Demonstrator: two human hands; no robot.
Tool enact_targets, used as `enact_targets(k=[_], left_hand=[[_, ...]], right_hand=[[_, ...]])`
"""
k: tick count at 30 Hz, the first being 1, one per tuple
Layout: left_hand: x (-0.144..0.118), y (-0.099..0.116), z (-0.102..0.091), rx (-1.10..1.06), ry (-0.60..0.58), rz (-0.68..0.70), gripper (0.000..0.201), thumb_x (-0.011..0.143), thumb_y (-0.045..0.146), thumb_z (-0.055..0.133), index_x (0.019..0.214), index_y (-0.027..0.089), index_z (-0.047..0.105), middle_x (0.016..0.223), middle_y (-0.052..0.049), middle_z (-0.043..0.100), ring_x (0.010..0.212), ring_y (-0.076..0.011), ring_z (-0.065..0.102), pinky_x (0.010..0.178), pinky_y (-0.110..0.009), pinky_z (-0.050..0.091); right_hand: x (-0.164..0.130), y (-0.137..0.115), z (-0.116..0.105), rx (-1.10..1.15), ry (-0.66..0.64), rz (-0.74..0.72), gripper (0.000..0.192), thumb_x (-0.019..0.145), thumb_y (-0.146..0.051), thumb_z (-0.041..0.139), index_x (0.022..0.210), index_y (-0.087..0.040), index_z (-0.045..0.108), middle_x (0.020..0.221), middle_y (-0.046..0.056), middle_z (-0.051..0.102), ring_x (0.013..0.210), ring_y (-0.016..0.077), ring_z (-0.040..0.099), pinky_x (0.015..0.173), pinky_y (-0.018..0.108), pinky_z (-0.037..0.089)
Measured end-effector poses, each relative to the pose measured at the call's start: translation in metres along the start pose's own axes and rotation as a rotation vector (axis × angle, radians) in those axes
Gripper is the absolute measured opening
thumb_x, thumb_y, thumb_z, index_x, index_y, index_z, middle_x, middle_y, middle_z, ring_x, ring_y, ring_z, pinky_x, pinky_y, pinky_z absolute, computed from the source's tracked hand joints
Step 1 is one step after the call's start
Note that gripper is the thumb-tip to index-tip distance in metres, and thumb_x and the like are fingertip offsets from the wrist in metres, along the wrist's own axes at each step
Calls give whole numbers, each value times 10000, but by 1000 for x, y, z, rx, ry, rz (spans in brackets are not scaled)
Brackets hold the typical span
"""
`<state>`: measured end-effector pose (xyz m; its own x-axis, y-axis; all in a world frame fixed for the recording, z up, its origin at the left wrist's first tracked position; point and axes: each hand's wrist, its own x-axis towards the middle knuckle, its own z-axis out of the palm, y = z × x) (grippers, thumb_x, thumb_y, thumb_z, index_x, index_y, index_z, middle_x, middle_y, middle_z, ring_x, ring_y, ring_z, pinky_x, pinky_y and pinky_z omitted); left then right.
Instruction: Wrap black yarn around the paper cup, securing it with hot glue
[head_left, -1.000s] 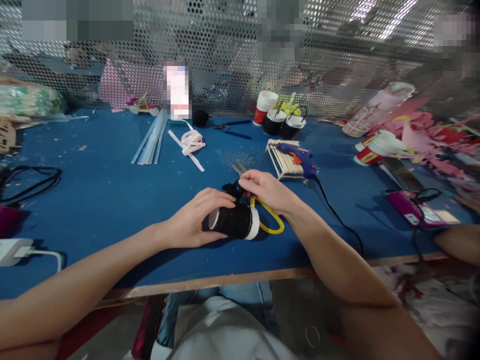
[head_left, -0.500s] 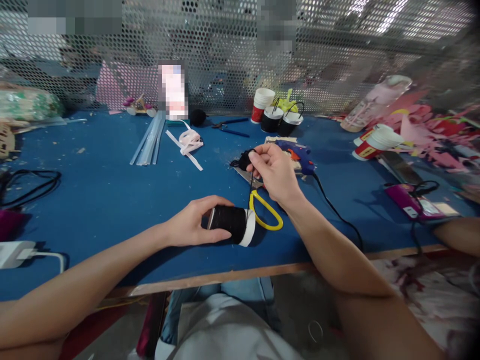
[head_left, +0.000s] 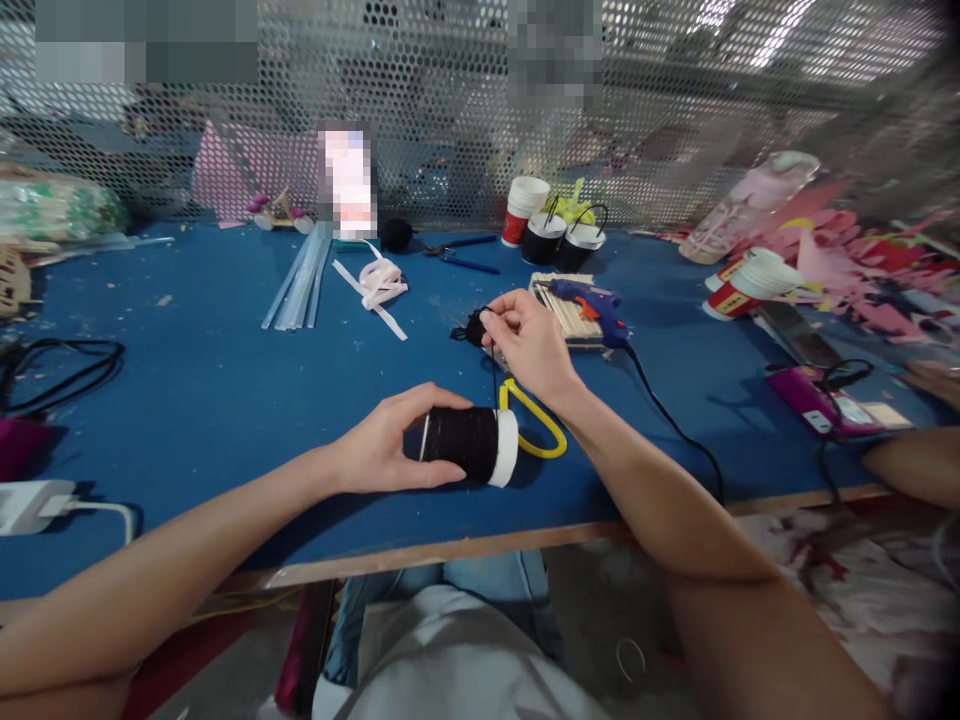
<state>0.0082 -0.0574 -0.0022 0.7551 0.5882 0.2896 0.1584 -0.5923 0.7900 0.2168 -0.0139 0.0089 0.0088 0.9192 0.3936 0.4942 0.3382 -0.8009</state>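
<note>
My left hand [head_left: 401,440] grips a paper cup [head_left: 507,448] lying on its side, most of its wall wrapped in black yarn [head_left: 463,443] with a white rim band bare. Between thumb and fingers, my right hand [head_left: 525,340] pinches a small bundle of black yarn [head_left: 472,328] above the table. From that bundle a taut strand runs down to the cup near its rim. Beneath my right hand lie scissors with a yellow handle [head_left: 544,440], their blades mostly hidden.
A blue glue gun [head_left: 589,300] rests on wooden sticks [head_left: 574,325], its cord trailing right. Behind stand two black-wrapped cups [head_left: 543,240] and a red-and-white cup [head_left: 517,228]. Pliers [head_left: 465,255], white ribbon [head_left: 381,285] and clear glue sticks [head_left: 298,285] lie further back. Another person's arm [head_left: 911,470] shows at right.
My right hand has moved slightly left with the yarn bundle, showing more of the wooden sticks. The cup has turned a little in my left hand and shifted slightly right.
</note>
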Motion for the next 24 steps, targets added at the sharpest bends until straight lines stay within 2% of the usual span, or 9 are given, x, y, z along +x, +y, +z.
enact_targets(k=[12,21,24], left_hand=[[0,-2,-2,18,31,85,543,711,277,709,1186,168,471,1050,-88,544,960,-196,569,848,-313,466],[1,-6,-3,57,111,192,567,690,277,725,1188,178,473,1031,-100,557,954,-212,545,830,-358,467],[2,-8,-3,65,135,221,574,679,272,734,1185,178,480,1037,-102,562,965,-216,542,842,-372,465]], right_hand=[[-7,-4,7,-131,-116,17,51,822,-246,495,793,-205,490,597,-29,613,574,116,580,620,250,424],[-10,-6,12,-211,-176,35,34,803,-231,504,799,-198,509,599,-24,626,605,126,596,652,258,415],[-9,-4,16,-202,-247,58,32,791,-225,513,781,-194,519,577,-32,618,581,118,588,640,253,421]])
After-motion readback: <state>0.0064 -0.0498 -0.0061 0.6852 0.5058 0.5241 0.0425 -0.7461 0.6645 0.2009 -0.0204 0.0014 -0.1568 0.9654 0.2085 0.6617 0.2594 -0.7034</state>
